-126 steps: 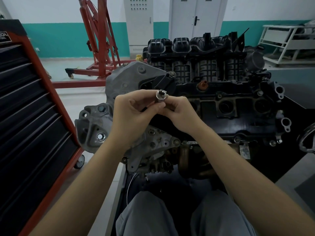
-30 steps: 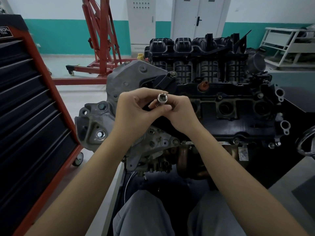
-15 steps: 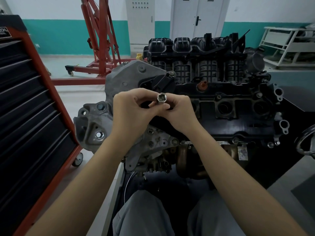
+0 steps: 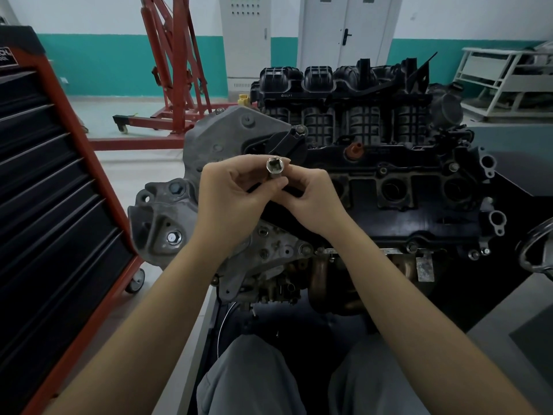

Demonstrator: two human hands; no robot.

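Both hands meet in front of the black engine block (image 4: 404, 205). The left hand (image 4: 230, 202) and right hand (image 4: 314, 199) pinch a short silver metal socket (image 4: 274, 170) between curled fingers (image 4: 279, 184), its open end facing up.

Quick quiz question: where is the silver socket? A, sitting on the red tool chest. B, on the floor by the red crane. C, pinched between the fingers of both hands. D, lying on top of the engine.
C: the silver socket is pinched between the fingertips of the left hand and the right hand. It is held up in front of the engine, with its open end towards the camera.
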